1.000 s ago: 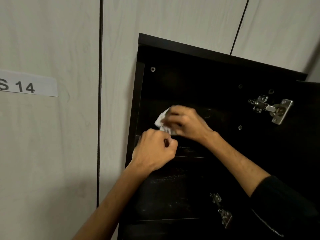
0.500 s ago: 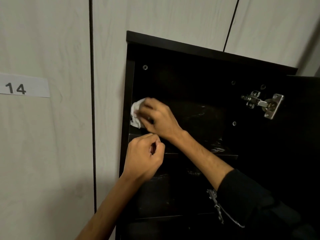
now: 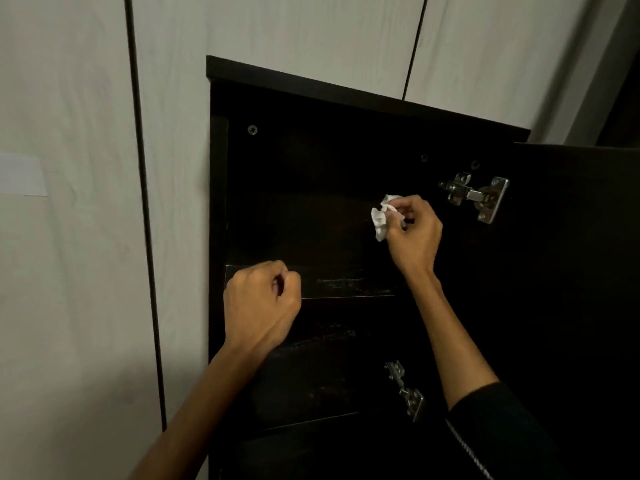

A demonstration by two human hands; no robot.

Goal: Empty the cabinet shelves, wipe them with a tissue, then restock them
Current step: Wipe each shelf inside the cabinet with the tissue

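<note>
A dark cabinet (image 3: pixel 346 88) stands open in front of me, its shelves bare. My right hand (image 3: pixel 414 237) pinches a crumpled white tissue (image 3: pixel 381 216) inside the top compartment, toward its right side, above the upper shelf (image 3: pixel 346 284). My left hand (image 3: pixel 259 303) is curled into a fist at the front left edge of that shelf and holds nothing that I can see. A lower shelf (image 3: pixel 311 422) shows below, dark with pale smears.
The cabinet door (image 3: pixel 581 271) hangs open to the right on an upper metal hinge (image 3: pixel 478 197) and a lower hinge (image 3: pixel 408 393). Pale wood-grain panels (image 3: pixel 69 271) with dark seams surround the cabinet; a white label (image 3: pixel 20 174) sits at the left edge.
My right hand has carried the tissue from the left end of the top compartment across to its right side. My left hand stays fisted at the shelf's front left.
</note>
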